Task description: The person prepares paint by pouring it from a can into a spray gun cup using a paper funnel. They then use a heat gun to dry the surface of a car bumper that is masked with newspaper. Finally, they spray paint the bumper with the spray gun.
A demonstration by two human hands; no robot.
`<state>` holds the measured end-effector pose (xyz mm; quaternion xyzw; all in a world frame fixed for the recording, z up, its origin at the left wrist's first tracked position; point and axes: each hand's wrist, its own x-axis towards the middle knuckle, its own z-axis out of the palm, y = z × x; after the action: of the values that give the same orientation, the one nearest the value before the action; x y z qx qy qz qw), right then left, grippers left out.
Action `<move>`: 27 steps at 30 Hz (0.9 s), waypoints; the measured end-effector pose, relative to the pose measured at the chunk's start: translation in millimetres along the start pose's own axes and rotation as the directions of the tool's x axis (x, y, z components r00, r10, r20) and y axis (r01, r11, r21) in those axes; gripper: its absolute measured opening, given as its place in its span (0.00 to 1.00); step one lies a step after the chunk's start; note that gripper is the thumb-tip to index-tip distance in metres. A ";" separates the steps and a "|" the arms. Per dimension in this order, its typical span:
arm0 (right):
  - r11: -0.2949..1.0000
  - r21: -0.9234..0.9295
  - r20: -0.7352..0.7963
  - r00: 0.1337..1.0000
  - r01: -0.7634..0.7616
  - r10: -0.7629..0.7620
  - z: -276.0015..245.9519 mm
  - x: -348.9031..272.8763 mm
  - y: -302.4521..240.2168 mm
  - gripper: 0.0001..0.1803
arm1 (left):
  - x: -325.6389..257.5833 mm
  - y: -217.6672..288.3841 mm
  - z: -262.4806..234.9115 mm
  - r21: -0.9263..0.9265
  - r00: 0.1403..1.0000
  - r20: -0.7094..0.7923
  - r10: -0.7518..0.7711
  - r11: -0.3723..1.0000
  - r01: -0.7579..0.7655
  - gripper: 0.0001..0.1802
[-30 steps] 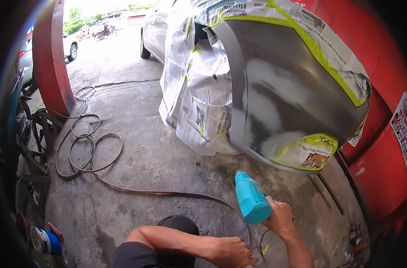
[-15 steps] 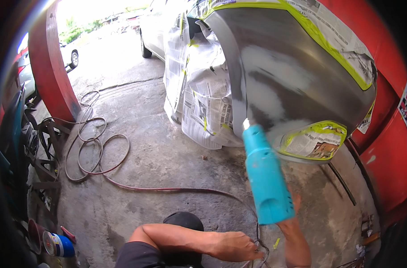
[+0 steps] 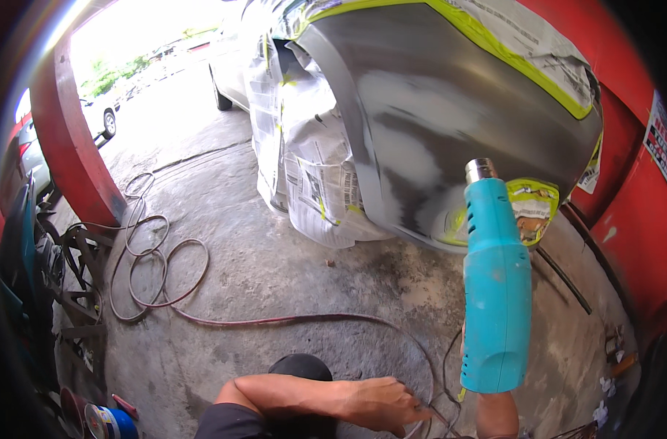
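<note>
My right hand holds a teal heat gun upright, most of the hand hidden behind its body. The metal nozzle points toward a car bumper with grey and white sanded patches, and stands apart from it as far as I can tell. My left forearm lies across my knee. The left hand hangs with its fingers curled down beside a thin dark cord and a hose; what the fingers hold, if anything, is hidden.
Newspaper and yellow-green tape mask the car around the bumper. A reddish hose loops over the concrete floor. At left stand a red post and a blue-and-white can; a red panel is at right.
The heat gun has swung right and turned more upright, its nozzle moving from the bumper's left edge toward the taped opening. My left hand has barely moved. The whole view has shifted slightly.
</note>
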<state>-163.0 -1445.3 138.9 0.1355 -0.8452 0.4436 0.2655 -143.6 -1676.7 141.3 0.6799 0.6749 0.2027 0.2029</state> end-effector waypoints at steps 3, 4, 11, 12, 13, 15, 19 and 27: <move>1.000 0.005 0.046 0.999 0.007 -0.007 4.1 -9.8 3.1 0.23 | -3.3 -7.1 3.1 0.048 0.992 0.066 -0.103 0.994 0.100 0.36; 1.000 -0.014 0.087 0.996 0.016 -0.015 3.3 -13.9 2.9 0.23 | -6.6 -8.0 4.1 0.051 0.992 0.055 -0.114 0.992 0.111 0.37; 0.922 -0.382 0.315 0.947 0.061 0.067 -25.9 -40.2 12.4 0.21 | 4.5 -1.2 -3.1 0.065 0.998 0.045 -0.051 0.997 0.048 0.37; 0.945 -0.323 0.236 0.971 0.048 0.032 -29.6 -43.8 16.2 0.17 | 7.4 -0.9 -4.5 0.060 0.997 0.053 -0.053 0.997 0.050 0.37; 0.964 -0.263 0.148 0.989 0.035 0.005 -34.3 -47.1 19.6 0.16 | 10.3 -0.8 -5.6 0.055 0.997 0.060 -0.056 0.997 0.053 0.36; 0.987 -0.157 -0.018 1.000 -0.023 0.020 -38.5 -47.2 26.6 0.14 | 12.9 -0.2 -4.6 0.053 0.994 0.073 -0.076 0.996 0.073 0.36; 0.982 -0.188 -0.096 0.995 -0.014 -0.004 -50.8 -54.7 35.5 0.11 | 17.8 -5.4 3.1 0.069 0.991 0.088 -0.097 0.994 0.091 0.35; 0.995 -0.093 0.086 0.995 -0.044 0.053 -43.0 -46.7 0.9 0.11 | 19.4 -5.7 9.8 0.081 0.987 0.106 -0.120 0.990 0.111 0.36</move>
<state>-110.9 -1409.7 131.8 0.1221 -0.8785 0.4044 0.2230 -142.9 -1657.4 130.1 0.6569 0.7081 0.1273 0.2255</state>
